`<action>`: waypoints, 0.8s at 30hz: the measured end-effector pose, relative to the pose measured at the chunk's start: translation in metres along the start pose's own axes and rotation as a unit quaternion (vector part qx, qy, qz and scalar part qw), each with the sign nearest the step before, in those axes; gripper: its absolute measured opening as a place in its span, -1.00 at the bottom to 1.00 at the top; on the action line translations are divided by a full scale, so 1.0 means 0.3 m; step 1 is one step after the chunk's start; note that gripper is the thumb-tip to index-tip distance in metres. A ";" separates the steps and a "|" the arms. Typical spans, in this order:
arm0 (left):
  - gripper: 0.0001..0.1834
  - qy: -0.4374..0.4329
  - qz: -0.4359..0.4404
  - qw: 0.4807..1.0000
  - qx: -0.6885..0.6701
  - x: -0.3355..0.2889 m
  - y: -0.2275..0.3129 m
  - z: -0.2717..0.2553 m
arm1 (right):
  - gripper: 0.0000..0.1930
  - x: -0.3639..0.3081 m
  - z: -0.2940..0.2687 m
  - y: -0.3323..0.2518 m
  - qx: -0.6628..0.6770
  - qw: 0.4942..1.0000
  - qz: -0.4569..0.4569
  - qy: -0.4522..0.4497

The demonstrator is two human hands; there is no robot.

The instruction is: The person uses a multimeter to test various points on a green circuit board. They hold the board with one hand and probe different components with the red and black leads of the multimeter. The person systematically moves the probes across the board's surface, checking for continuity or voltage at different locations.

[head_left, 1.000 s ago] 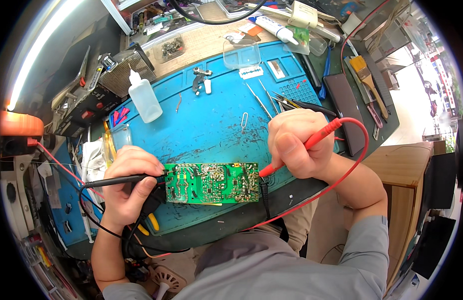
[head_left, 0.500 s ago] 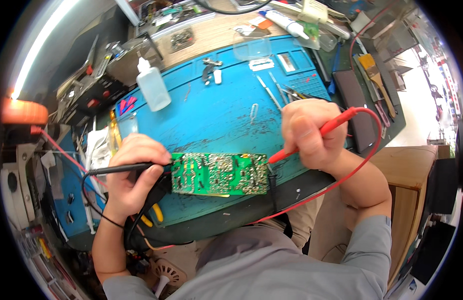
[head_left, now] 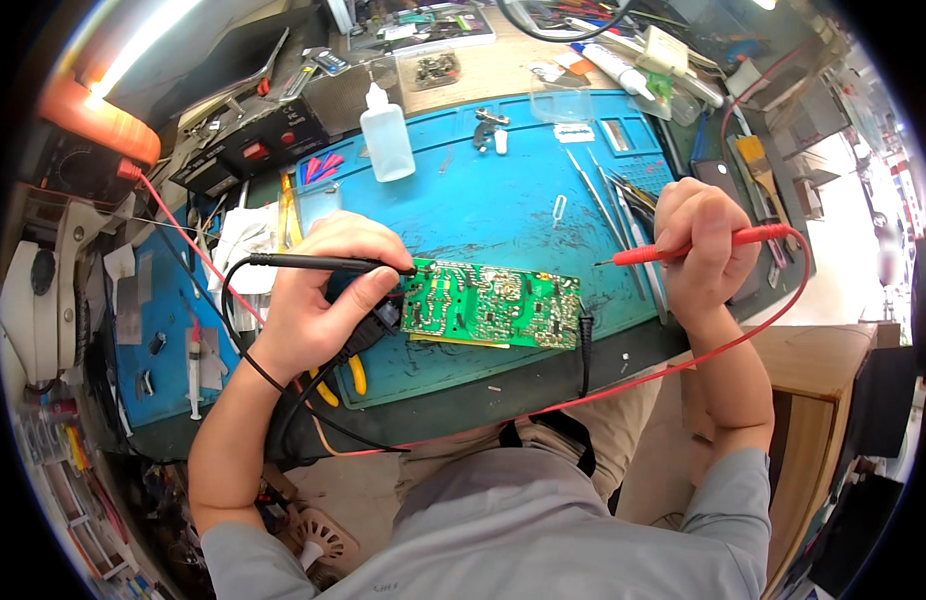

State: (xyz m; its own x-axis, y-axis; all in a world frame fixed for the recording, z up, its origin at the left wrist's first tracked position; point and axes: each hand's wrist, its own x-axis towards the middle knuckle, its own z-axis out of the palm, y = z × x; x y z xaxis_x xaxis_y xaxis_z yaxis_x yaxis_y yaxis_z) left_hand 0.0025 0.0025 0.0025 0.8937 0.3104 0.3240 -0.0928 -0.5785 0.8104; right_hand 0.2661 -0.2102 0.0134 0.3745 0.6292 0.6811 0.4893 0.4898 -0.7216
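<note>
A green circuit board (head_left: pixel 493 305) lies solder side up near the front edge of the blue work mat (head_left: pixel 463 215). My left hand (head_left: pixel 328 295) is closed around a black test probe (head_left: pixel 313 262), its tip at the board's upper left corner. My right hand (head_left: pixel 705 245) grips a red test probe (head_left: pixel 683 248). The red probe's metal tip points left, in the air to the right of the board and apart from it. A black cable (head_left: pixel 585 350) leaves the board's right end. An orange-cased multimeter (head_left: pixel 93 140) stands at the far left, with the red lead plugged in.
Behind the board stand a clear squeeze bottle (head_left: pixel 386 135) and a small metal clamp-like part (head_left: pixel 491 130). Tweezers (head_left: pixel 598 205) lie near my right hand. Yellow-handled pliers (head_left: pixel 326 388) sit below my left wrist. The red lead (head_left: pixel 583 400) runs across the table's front edge.
My right hand has drawn the red probe away from the board's right end, up and to the right. The black probe stays at the board's left corner. The whole view has shifted.
</note>
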 end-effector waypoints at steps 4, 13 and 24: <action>-0.91 0.011 0.003 1.000 -0.015 -0.014 -0.002 0.001 | -0.53 -0.014 0.000 -0.100 -0.037 0.999 0.012 -0.006; -0.89 0.018 0.014 0.997 -0.080 -0.025 -0.017 0.004 | -0.63 -0.231 0.024 -0.113 -0.054 0.994 -0.004 0.095; -0.85 0.040 0.033 0.996 -0.069 -0.033 0.004 0.000 | -0.56 -0.302 0.071 -0.110 -0.063 0.985 0.027 0.158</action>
State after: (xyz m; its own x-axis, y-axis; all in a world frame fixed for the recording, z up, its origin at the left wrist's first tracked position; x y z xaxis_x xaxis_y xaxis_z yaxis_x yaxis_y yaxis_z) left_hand -0.0064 -0.0013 0.0003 0.8459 0.3374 0.4130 -0.2154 -0.4924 0.8433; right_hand 0.1993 -0.2706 -0.0271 0.6196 0.4239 0.6606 0.5475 0.3697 -0.7507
